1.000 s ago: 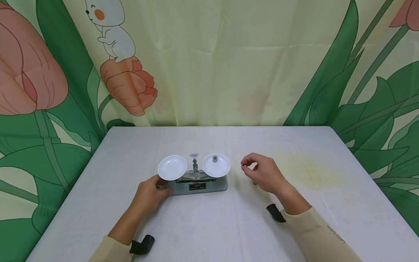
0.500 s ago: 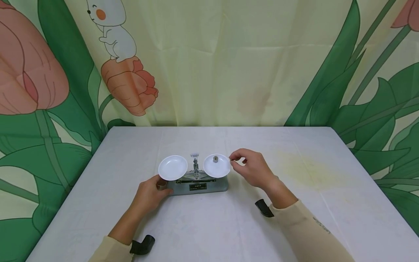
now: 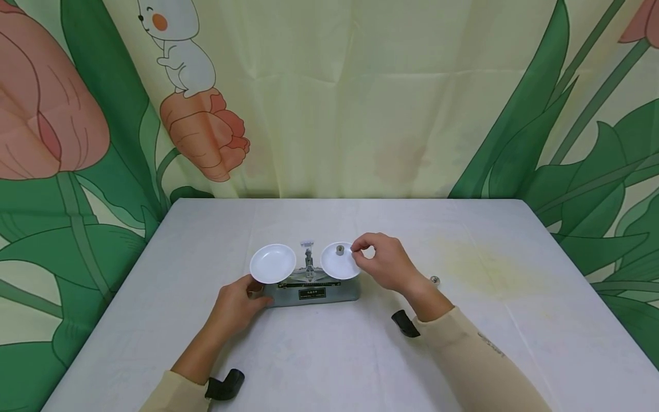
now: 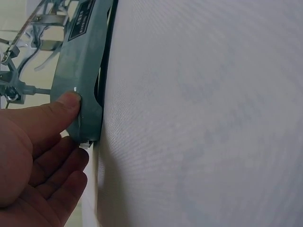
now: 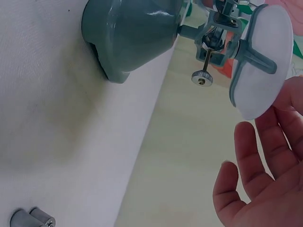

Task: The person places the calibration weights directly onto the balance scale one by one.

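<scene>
A grey-green balance scale (image 3: 313, 293) with two white pans stands on the table. My left hand (image 3: 238, 303) grips the left end of its base. In the left wrist view the thumb (image 4: 66, 106) presses the front of the base, with other fingers curled behind its end. A metal weight (image 3: 340, 250) stands upright on the right pan (image 3: 337, 266); the left pan (image 3: 273, 263) holds nothing. My right hand (image 3: 386, 260) is at the right pan's edge, thumb and forefinger pinched together around a tiny weight, mostly hidden by the fingertips. Its other fingers (image 5: 248, 151) hang loosely bent below the pan.
Small metal weights (image 5: 31, 218) stand on the white-covered table (image 3: 309, 360), right of the scale and beside my right wrist. A printed curtain (image 3: 329, 114) hangs behind the table's far edge. Black wrist mounts (image 3: 225, 384) sit below both hands.
My right hand has moved left from beside the scale to the edge of the right pan, uncovering a weight on the table. My left hand stays on the base.
</scene>
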Motion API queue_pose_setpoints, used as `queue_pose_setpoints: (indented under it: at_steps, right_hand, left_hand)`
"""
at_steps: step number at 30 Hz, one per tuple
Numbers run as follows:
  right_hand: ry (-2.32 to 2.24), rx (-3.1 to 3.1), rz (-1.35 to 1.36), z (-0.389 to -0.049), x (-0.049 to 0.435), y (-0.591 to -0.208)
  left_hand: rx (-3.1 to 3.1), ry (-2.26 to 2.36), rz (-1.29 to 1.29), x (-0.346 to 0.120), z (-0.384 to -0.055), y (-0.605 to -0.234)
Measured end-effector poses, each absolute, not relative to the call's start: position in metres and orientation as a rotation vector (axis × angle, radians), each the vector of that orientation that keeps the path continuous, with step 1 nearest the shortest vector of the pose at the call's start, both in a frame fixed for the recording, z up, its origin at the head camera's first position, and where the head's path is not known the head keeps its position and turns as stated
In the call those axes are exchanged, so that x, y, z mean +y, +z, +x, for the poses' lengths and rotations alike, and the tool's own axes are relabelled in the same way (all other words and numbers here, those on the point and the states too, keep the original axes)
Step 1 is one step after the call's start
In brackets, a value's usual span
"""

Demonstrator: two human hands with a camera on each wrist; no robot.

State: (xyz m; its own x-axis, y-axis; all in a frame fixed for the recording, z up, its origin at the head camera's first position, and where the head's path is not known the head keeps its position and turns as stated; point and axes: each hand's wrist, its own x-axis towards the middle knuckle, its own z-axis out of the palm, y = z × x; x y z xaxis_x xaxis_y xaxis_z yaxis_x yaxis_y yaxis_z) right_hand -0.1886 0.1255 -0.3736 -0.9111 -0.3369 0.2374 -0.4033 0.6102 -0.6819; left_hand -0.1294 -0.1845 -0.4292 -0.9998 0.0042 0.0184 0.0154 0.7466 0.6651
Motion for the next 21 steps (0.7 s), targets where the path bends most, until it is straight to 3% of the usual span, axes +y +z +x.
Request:
queue_pose_setpoints:
  at_steps: [21]
  right_hand:
    - [1.095, -2.842, 0.625, -0.1947, 0.1152, -0.3712]
  left_hand:
    - [-2.912, -1.122, -0.007, -0.1847, -0.1308, -0.4308]
